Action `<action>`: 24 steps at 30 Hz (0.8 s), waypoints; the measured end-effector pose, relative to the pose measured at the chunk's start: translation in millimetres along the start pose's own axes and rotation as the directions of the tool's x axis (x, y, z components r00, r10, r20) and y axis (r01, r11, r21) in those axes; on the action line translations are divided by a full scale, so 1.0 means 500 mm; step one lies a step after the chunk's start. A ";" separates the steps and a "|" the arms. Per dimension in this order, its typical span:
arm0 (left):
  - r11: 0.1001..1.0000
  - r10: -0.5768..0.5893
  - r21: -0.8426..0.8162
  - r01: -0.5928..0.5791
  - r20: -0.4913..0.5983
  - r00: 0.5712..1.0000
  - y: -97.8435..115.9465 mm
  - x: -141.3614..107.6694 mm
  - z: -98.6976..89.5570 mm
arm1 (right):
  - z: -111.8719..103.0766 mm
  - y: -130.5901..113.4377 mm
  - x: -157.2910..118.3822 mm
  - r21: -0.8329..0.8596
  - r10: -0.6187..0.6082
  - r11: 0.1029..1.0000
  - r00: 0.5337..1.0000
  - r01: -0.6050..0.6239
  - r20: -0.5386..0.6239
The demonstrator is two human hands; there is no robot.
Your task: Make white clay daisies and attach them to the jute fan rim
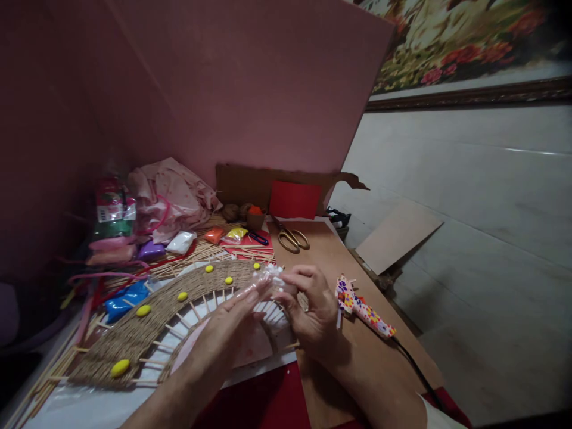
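Observation:
Both hands meet above the right part of a fan-shaped piece [165, 319] of wound twine on wooden sticks, dotted with several yellow clay-like balls. Between them is a crinkled clear plastic packet [271, 273] with something white in it. My left hand [239, 310] grips the packet from the left, its fingers closed along the plastic. From the right, my right hand [313, 301] pinches at the white material with thumb and fingers. What exactly sits between those fingertips is partly hidden. A pale pink inner part [250, 345] of the fan shows under my wrists.
Scissors [292, 238] with gold handles lie behind my hands. A flower-patterned glue gun [361, 307] with a black cord rests on the brown board [330, 369] to the right. Blue [127, 301], orange and yellow clay packets, loose sticks and pink cloth [172, 190] crowd the left and back.

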State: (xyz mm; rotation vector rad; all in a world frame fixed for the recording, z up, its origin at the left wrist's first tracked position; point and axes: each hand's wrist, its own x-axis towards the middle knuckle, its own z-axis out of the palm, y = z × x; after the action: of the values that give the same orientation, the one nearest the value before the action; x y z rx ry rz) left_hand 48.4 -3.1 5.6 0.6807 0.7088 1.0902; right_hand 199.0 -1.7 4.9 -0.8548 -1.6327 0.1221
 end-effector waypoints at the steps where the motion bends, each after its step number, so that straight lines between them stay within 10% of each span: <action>1: 1.000 -0.015 0.007 0.015 0.021 1.000 -0.001 -0.001 0.001 | 0.001 0.002 0.001 0.005 0.020 1.000 0.999 -0.020 0.025; 8: 0.994 0.016 0.102 -0.028 0.121 0.993 -0.004 -0.002 -0.010 | -0.011 0.017 0.011 0.093 0.222 0.975 0.938 -0.204 -0.267; 13: 0.964 0.000 0.263 -0.028 0.108 0.994 0.002 -0.006 -0.006 | -0.007 0.002 0.004 0.087 0.083 0.993 0.997 -0.082 -0.003; 18: 0.925 0.056 0.369 -0.088 0.094 0.994 0.013 -0.012 0.002 | -0.012 0.002 0.004 0.160 0.243 0.965 0.939 -0.208 -0.243; 24: 0.923 0.101 0.367 -0.119 0.069 0.993 0.005 -0.007 -0.010 | -0.008 0.003 0.004 0.089 0.104 0.991 0.993 -0.099 -0.059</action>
State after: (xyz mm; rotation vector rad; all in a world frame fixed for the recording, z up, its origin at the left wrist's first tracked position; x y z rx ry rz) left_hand 42.0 -5.1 5.2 1.0787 0.8528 1.0468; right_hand 203.3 -1.0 7.0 -0.8671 -1.5138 0.2329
